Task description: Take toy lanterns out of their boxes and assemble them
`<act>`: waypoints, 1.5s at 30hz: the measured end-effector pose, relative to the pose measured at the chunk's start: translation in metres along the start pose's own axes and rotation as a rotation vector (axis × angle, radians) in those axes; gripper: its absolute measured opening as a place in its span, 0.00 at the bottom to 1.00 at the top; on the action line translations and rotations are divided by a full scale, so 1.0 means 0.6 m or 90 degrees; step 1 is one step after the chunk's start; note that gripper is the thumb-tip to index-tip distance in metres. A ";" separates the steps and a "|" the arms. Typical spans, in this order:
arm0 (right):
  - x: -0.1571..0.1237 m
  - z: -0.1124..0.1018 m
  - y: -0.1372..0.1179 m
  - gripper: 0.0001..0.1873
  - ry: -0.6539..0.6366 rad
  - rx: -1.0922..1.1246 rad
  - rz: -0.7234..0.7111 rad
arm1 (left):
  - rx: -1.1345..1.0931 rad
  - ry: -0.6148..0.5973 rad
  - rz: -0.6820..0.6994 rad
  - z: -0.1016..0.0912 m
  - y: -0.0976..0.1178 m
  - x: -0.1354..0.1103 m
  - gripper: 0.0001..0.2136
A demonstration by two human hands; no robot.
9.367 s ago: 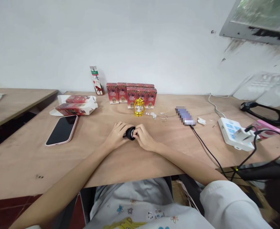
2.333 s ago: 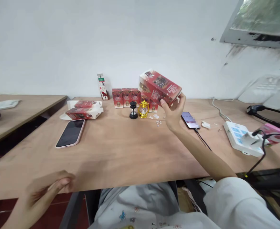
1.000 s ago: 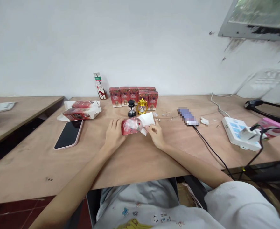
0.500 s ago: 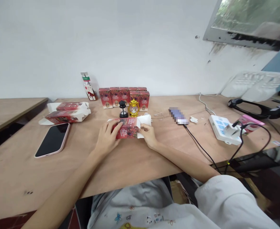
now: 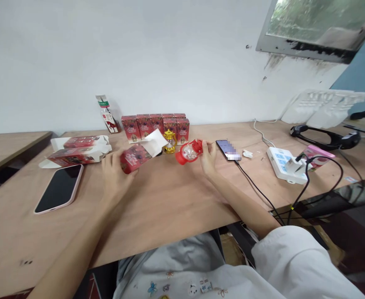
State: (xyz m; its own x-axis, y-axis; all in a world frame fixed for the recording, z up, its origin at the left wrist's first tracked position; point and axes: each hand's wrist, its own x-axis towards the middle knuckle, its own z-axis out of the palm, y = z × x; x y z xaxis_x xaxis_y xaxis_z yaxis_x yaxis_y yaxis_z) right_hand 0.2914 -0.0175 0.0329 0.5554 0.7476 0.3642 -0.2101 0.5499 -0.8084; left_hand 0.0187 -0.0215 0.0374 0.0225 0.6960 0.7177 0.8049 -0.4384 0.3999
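Observation:
My left hand (image 5: 115,172) grips a red printed cardboard box (image 5: 136,157), tilted, with its white flap (image 5: 155,143) folded open toward the right. In my right hand (image 5: 208,158) is a small red lantern (image 5: 190,152) with a clear middle, lying sideways in the air, held by its top end. The lantern is outside the box, with a gap between them. A small gold lantern (image 5: 169,141) stands on the table behind. Most of a black lantern is hidden by the box flap; only a dark bit shows.
Several closed red boxes (image 5: 129,128) stand in rows near the wall, beside a bottle (image 5: 108,116). Opened boxes (image 5: 73,155) and a pink-edged phone (image 5: 59,189) lie left. On the right are a charging phone (image 5: 228,150), a power strip (image 5: 286,166), cables and a black headset (image 5: 325,139).
The red lantern has come out of the box in my right hand, which moved right. My left hand carried the box left and tilted it. The view shifted slightly.

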 end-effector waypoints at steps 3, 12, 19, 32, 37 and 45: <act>0.004 -0.004 -0.004 0.15 -0.017 -0.073 -0.066 | -0.273 0.004 -0.191 0.007 0.010 0.004 0.32; -0.012 -0.012 0.013 0.13 -0.115 -0.292 -0.123 | -0.745 -0.276 -0.508 0.011 0.052 -0.008 0.26; -0.084 -0.002 0.004 0.13 -0.281 -0.545 -0.492 | -0.890 -0.266 -0.623 0.012 0.089 -0.022 0.17; -0.126 0.016 0.019 0.12 -0.381 -0.607 -0.703 | -0.966 -0.312 -0.681 0.020 0.093 -0.034 0.13; -0.120 0.019 0.019 0.07 -0.346 -0.634 -0.797 | -0.938 -0.318 -0.677 0.024 0.086 -0.036 0.12; -0.119 0.019 0.020 0.10 -0.356 -0.695 -0.742 | -0.935 -0.252 -0.672 0.024 0.089 -0.039 0.09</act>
State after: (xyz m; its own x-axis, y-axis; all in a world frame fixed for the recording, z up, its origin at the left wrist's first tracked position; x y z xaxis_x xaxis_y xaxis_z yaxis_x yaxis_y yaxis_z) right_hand 0.2400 -0.0601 0.0023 -0.3792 0.3212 0.8678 0.8225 0.5467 0.1570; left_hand 0.0700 -0.0528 0.0339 0.2092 0.9571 -0.2007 -0.5179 0.2825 0.8074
